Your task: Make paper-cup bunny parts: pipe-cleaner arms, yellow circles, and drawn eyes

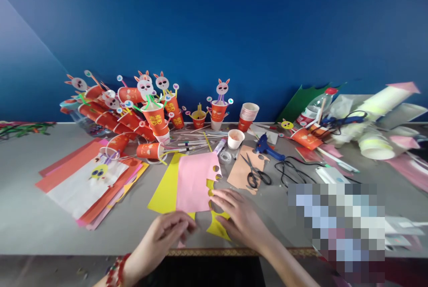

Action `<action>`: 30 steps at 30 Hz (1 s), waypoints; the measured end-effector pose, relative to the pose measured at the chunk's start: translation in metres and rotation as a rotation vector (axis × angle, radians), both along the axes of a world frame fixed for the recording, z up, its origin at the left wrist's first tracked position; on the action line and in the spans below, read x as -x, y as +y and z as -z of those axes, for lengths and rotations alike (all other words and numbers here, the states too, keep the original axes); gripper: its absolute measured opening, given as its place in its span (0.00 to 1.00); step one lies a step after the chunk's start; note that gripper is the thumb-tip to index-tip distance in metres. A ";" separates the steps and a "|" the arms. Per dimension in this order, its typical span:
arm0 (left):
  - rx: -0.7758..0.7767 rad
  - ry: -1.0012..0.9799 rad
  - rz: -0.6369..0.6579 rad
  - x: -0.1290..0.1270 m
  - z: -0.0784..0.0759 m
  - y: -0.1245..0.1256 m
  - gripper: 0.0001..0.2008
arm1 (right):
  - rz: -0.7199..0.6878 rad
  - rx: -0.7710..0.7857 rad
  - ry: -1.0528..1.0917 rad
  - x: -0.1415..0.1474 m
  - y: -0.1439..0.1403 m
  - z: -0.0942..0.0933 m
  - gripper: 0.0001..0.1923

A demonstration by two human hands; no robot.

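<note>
Both hands—left hand pinching the pink paper, right hand flat on the yellow paper—could tear that notched pink edge if tugged apart.

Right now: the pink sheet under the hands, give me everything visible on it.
The pink sheet looks like thin paper or foam, flat on the grey table, overlapping yellow sheets. Its right edge has round cut-outs. The left hand pinches its near edge; the right hand rests at its lower right corner.

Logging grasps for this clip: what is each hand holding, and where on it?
The left hand pinches the pink paper sheet at its near bottom edge. The right hand lies flat on the yellow sheet, gripping nothing.
</note>
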State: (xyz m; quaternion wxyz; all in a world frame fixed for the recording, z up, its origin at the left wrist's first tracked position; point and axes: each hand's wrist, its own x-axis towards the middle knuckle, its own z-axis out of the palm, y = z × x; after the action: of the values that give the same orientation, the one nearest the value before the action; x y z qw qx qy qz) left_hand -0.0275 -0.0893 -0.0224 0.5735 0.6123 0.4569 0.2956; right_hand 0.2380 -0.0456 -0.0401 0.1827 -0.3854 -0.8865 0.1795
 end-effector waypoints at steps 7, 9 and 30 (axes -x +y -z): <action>-0.818 0.683 0.189 0.022 0.019 0.039 0.20 | -0.084 -0.060 -0.051 0.007 0.002 0.003 0.21; -0.865 0.766 0.275 0.023 0.024 0.041 0.21 | -0.071 -0.066 -0.070 0.007 0.002 0.009 0.20; -0.996 0.716 0.134 0.034 0.035 0.041 0.10 | 0.004 -0.118 -0.027 0.019 0.009 0.012 0.10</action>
State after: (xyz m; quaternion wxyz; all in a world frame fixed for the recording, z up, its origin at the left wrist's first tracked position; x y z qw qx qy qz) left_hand -0.0610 -0.0482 -0.0576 0.0469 0.8951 0.3889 0.2130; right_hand 0.2193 -0.0363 -0.0519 0.1938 -0.3780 -0.8971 0.1213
